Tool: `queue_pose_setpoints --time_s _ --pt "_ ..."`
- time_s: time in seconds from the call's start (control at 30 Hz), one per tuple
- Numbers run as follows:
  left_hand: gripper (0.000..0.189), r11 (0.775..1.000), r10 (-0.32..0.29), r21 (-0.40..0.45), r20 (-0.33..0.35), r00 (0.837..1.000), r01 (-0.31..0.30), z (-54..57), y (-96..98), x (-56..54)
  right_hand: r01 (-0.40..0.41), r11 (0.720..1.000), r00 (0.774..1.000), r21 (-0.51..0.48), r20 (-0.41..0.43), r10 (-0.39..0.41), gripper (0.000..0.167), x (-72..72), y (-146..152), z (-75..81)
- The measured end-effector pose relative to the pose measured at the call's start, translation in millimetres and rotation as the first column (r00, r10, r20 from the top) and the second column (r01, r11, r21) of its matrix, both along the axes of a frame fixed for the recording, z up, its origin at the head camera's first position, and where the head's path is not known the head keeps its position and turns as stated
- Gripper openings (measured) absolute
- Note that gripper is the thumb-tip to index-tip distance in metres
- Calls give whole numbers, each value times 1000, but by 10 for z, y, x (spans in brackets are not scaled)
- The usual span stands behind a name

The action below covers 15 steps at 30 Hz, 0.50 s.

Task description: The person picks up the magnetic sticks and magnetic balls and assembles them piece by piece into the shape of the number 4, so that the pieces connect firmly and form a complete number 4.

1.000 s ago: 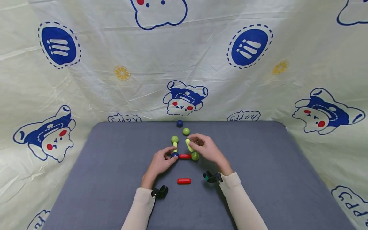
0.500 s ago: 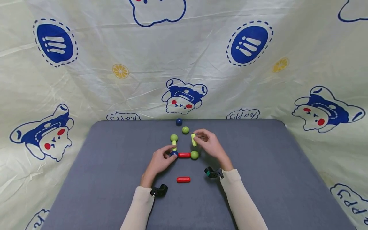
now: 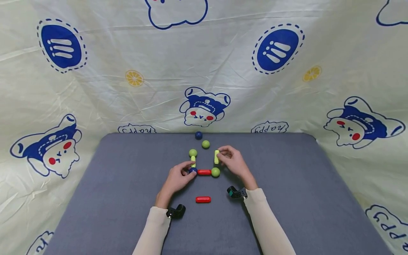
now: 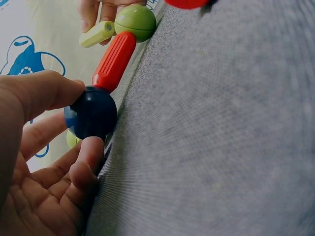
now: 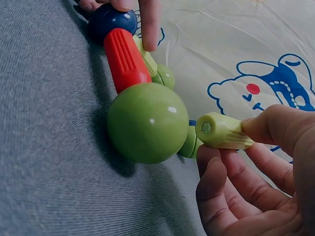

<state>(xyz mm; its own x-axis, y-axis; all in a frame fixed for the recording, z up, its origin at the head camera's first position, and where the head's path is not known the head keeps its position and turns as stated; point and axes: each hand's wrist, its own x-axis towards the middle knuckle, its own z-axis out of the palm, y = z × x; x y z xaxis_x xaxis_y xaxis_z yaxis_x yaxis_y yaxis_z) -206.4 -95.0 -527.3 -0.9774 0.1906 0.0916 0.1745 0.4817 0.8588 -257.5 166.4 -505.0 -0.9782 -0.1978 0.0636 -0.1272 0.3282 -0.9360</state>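
My left hand point(image 3: 177, 180) grips a dark blue ball point(image 4: 91, 112) between thumb and fingers. From that ball a red rod point(image 3: 204, 172) runs right to a green ball point(image 3: 215, 172). A pale yellow-green rod point(image 3: 193, 161) reaches from the blue ball to another green ball point(image 3: 192, 153) farther back, partly hidden by my left fingers. With thumb and fingertips, my right hand point(image 3: 234, 163) pinches a second yellow-green rod point(image 5: 224, 132). Its near end, showing a small round face in the right wrist view, points toward the right green ball, with a gap between them.
Behind the joined pieces lie a loose green ball point(image 3: 205, 144) and, near the back edge, a dark blue ball point(image 3: 198, 135). Closer to the person, a loose red rod point(image 3: 203, 199) lies on the grey tabletop point(image 3: 127, 212). A printed curtain point(image 3: 204, 63) hangs behind.
My right hand has shifted right with the yellow-green rod, which has turned from slanted to nearly straight front-to-back, behind the right green ball. My left hand keeps its hold on the blue ball.
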Motion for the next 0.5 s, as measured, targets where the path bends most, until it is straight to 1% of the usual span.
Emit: queue_pose_setpoints --time_s 0.23,0.37,0.4,0.5 --pt "38 1000 -2 5 3 1000 2 12 3 -5 -7 1000 1000 18 3 7 34 -29 -10 -42" --pt "38 1000 -3 3 1 1000 3 5 -1 -2 -18 999 1000 31 12 18 35 -20 -32 -63" --pt "39 1000 -3 2 1 1000 3 3 -3 -2 -21 999 1000 33 14 20 34 -12 -39 -57" --pt "39 1000 -1 -2 0 1000 1 -2 -9 -3 -30 999 999 43 16 29 32 55 -78 58"
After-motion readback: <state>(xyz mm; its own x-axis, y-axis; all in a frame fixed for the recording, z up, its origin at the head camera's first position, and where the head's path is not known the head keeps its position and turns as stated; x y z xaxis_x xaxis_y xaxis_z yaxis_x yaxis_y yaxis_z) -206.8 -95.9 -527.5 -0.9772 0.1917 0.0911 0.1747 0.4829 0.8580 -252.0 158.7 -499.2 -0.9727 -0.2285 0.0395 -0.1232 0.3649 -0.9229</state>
